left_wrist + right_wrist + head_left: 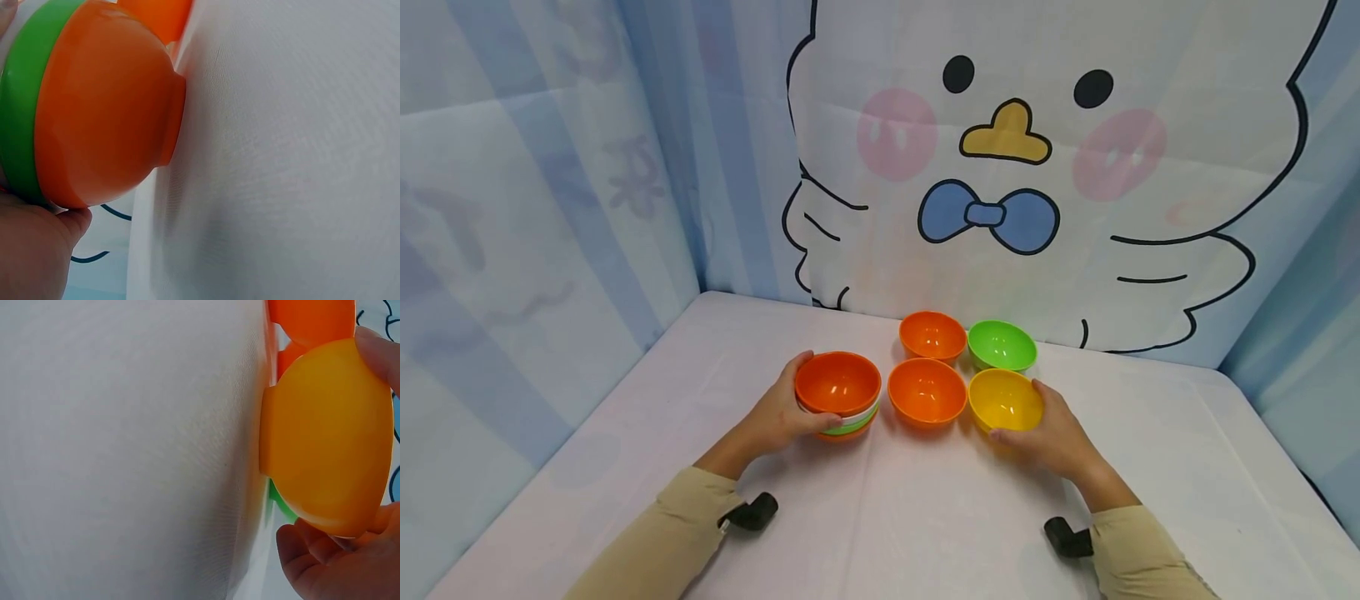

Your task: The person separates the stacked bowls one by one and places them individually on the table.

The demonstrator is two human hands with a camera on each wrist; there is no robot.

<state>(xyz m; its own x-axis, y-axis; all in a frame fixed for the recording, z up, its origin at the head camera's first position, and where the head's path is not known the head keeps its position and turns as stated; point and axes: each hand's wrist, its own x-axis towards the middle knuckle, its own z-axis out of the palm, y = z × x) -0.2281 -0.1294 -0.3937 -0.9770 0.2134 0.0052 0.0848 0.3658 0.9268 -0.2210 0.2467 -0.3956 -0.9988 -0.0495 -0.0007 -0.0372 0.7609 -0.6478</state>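
My left hand [781,414] holds a stack of nested bowls [838,383] by its side, thumb in front and fingers behind. An orange bowl tops the stack, with white and green rims under it and another orange bowl [106,106] at the bottom. Whether the stack's foot touches the table I cannot tell. My right hand [1062,437] grips a yellow bowl [1004,402] at its right side, thumb at the near rim. Left of the yellow bowl stands an orange bowl [927,393]. Behind these two are a second orange bowl [932,335] and a green bowl [1002,346].
A white cloth covers the table [880,525]. At its far edge hangs a curtain [880,250] with a cartoon bird, and striped blue curtains flank the sides. Black wrist devices [754,512] stick out by both sleeves.
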